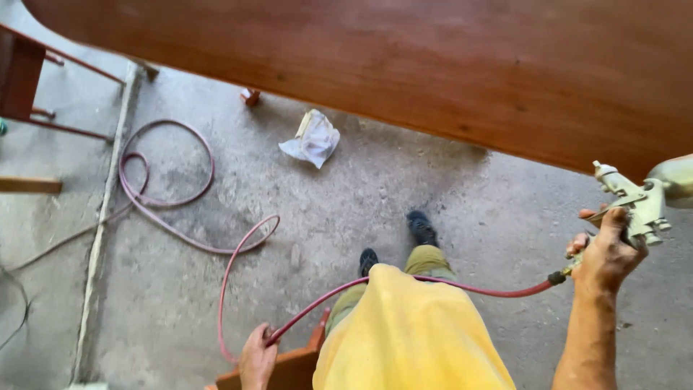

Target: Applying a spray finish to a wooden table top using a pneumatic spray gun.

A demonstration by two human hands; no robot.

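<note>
keep right hand wrapped on spray gun at 3 o'clock, left hand pinching red hose clear of wood panel.

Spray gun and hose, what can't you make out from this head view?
- Spray gun: cup cut off by the right edge; trigger hidden under the right hand.
- Red hose: far end blurs away near the left edge.
- Left hand: fingers cut off by the bottom edge.

The right hand is reaching forward on an outstretched arm, fingers curling closed in a grip. The left hand is hanging low, fingers closing loosely.
</note>
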